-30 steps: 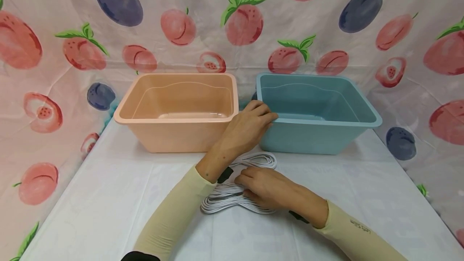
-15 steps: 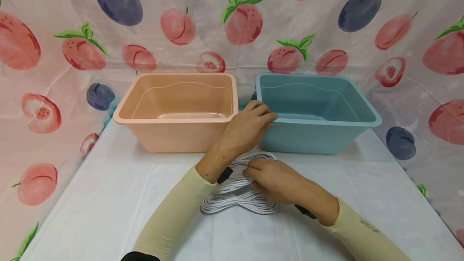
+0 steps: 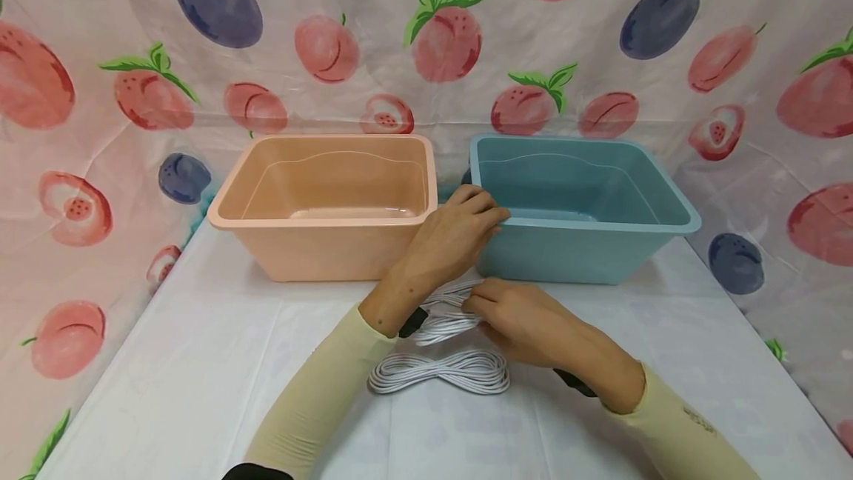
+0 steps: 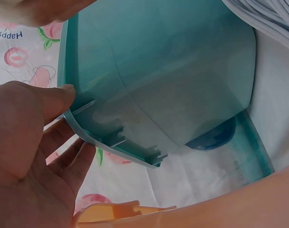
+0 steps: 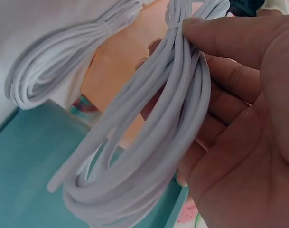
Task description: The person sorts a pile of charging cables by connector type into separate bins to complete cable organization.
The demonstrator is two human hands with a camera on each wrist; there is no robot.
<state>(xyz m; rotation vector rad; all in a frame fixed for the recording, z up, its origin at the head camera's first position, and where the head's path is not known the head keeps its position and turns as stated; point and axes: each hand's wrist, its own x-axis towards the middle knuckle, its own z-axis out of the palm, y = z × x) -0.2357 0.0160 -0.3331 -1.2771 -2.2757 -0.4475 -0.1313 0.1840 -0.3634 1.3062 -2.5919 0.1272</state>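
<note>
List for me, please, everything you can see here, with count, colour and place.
held cord bundle: one, white, lifted off the table in front of the blue bin.
lying cord bundle: one, white, on the table nearer the person.
blue bin: one, teal blue, right at the back of the table, open side up.
orange bin: one, pale orange, left of the blue bin.
table: one, white cover.
backdrop: one, white with a fruit print, behind and at the sides.
left hand: grips the blue bin's near left corner.
right hand: pinches the held cord bundle.
</note>
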